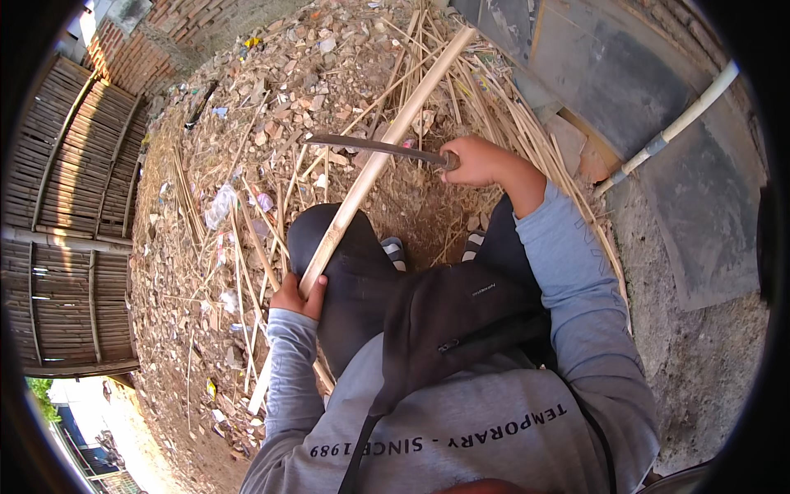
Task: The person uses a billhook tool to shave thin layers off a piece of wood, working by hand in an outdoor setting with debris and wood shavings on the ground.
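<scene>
A long, pale split bamboo strip [354, 198] slants from beside my left thigh up to the far middle. My left hand [298, 295] is closed round its near part, and the lower end runs on past my left sleeve. In my right hand [481, 162] is the handle of a machete [378, 146], fingers wrapped round it. Its long, dark, slightly curved blade points left and crosses the bamboo strip about midway. Whether the blade touches the strip or cuts into it, I cannot tell.
Thin bamboo strips [514, 119] lie piled at the far right, with more scattered on the left. Rubble and litter [288, 99] cover the ground. A woven bamboo fence [70, 156] stands left. Dark panels [613, 66] and a pale pipe [683, 123] are at right.
</scene>
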Motion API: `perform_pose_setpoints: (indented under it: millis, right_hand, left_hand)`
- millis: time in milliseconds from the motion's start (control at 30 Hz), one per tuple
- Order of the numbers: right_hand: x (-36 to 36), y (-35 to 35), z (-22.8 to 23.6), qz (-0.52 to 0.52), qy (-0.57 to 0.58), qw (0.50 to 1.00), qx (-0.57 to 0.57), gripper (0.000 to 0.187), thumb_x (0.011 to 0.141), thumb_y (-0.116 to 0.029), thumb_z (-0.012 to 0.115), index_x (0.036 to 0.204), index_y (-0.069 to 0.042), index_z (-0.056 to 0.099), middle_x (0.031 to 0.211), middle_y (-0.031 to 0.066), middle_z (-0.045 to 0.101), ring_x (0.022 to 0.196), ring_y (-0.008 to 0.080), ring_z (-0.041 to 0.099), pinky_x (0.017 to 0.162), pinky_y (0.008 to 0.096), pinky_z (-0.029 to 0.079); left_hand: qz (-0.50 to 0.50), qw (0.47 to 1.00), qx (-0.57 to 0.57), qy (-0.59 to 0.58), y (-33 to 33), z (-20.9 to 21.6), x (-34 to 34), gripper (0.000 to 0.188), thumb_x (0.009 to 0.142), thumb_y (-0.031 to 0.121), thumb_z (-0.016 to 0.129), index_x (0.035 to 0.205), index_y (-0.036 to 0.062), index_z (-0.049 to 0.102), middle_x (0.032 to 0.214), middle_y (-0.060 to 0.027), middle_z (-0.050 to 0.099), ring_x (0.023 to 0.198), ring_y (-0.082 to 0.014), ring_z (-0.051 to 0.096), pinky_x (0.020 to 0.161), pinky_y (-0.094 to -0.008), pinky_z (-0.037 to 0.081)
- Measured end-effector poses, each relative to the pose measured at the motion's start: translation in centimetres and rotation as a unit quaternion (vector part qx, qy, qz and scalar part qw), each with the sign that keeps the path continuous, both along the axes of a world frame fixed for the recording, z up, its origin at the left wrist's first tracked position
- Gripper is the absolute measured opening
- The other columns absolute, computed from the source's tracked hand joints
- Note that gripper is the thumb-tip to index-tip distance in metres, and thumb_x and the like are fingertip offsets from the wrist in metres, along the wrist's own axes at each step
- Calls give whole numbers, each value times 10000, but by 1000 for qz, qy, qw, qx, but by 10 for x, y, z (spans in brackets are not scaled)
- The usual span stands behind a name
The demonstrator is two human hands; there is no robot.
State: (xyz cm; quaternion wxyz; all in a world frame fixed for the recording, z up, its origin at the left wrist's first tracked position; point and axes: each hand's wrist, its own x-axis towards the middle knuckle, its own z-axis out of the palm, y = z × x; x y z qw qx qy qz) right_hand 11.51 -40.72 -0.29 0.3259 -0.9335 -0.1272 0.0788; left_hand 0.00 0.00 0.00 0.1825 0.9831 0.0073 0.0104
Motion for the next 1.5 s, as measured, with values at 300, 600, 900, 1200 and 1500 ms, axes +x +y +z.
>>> perform_pose_setpoints:
  millis: [300,600,900,1200,1500]
  right_hand:
    - [5,4,5,8,-28,999,-14,271,670,-197,685,906,-63,684,783,173,657,758,355,638,689,433,498]
    - [18,-24,-7,-56,-3,996,-72,303,678,-219,698,926,-44,685,780,188,658,738,358,636,683,433,502]
    - [14,-18,6,-77,71,992,-72,316,665,-236,690,918,-48,692,835,203,670,817,369,650,740,430,513]
    - [7,-15,12,-34,72,995,-53,349,687,-250,729,950,-23,689,810,198,669,771,328,649,711,410,510]
    - [0,3,16,2,62,995,-81,366,708,-250,695,1012,-47,691,881,201,686,838,334,665,759,400,513]
  left_hand:
    - [10,1000,1,-13,-2,3,-4,547,825,538,681,795,14,525,639,-230,608,636,-428,634,588,-464,496]
    - [-19,999,42,18,2,9,0,596,827,593,644,835,6,543,665,-246,619,666,-453,636,609,-502,505]
    - [2,996,31,83,-2,27,1,624,799,604,654,922,-5,587,773,-270,651,789,-467,650,720,-503,521]
    - [-7,995,32,93,3,29,2,654,806,633,626,943,-5,580,751,-245,653,760,-437,659,700,-483,528]
    - [-2,995,20,102,6,27,1,662,813,627,619,978,-14,598,789,-260,660,800,-431,663,748,-495,524]
